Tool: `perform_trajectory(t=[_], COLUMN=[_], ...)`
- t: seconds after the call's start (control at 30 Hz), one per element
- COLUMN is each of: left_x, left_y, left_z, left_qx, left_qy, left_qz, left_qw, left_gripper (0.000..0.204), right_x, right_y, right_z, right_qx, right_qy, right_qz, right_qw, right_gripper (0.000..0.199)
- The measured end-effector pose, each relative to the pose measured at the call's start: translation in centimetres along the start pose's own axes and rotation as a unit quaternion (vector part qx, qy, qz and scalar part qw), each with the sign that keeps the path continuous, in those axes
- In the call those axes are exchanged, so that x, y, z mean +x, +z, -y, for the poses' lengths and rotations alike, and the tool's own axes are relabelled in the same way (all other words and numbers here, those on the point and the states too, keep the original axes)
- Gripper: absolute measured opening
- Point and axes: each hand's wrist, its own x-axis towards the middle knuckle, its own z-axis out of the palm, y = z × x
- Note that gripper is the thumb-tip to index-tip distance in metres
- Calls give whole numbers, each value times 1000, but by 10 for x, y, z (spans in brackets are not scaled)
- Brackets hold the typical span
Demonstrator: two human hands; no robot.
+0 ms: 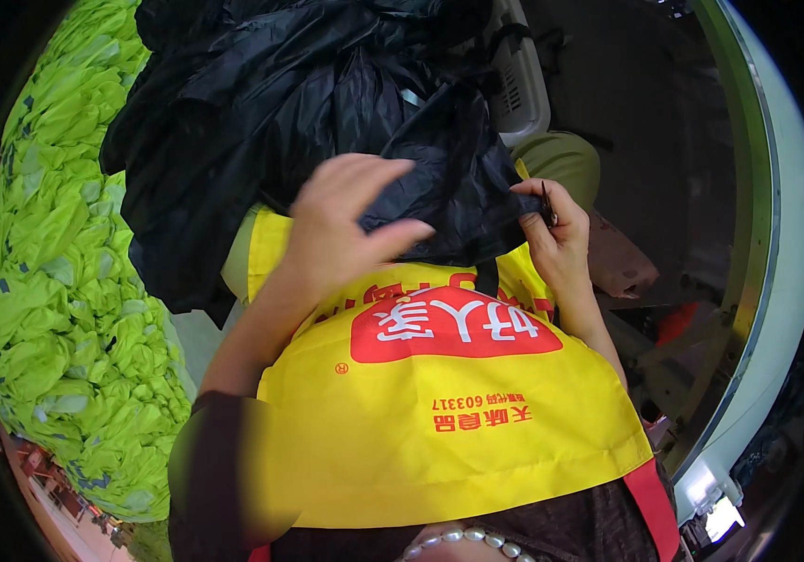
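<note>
A large heap of thin, shiny black fabric (271,103) spreads over my lap and away to the far left. My left hand (336,229) is over its near edge, thumb and fingers apart, slightly blurred, with nothing between them. At the right end of the fabric, my right hand (556,234) pinches a corner of the cloth between thumb and fingers. A small, dark, pointed tool (546,199), which looks like thread snips, sticks up from the same hand. Its lower part is hidden by the fingers.
A big pile of crumpled lime-green fabric (74,318) fills the left side. Beyond my right knee stands a light grey plastic basket (521,89). A pale curved table edge (786,253) runs down the right. I wear a yellow apron (477,459) with red patches.
</note>
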Motion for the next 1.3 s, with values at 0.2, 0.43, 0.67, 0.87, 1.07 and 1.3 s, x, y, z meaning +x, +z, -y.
perform_trajectory(t=[0.2,0.43,0.67,0.87,1.07,1.3], left_x=[11,30,27,23,26,25], left_y=[62,41,52,56,56,53], left_z=[0,24,20,17,4,-7], left_qx=[-79,-405,-540,-562,-532,-444], left_qy=[79,-151,-289,-322,-266,-276], left_qz=[7,178,132,87,83,62], left_qw=[994,884,779,757,800,850], left_gripper=[36,16,15,15,17,24], right_x=[3,11,11,20,16,15], right_y=[-1,-25,-19,-20,6,29], right_z=[2,-46,-65,-24,17,-5], right_qx=[23,249,316,-59,-39,-163], right_qy=[8,162,222,-20,-121,-256], right_qz=[-15,232,206,0,42,-37], right_qw=[1000,926,899,998,991,952], right_gripper=[22,19,25,20,24,18])
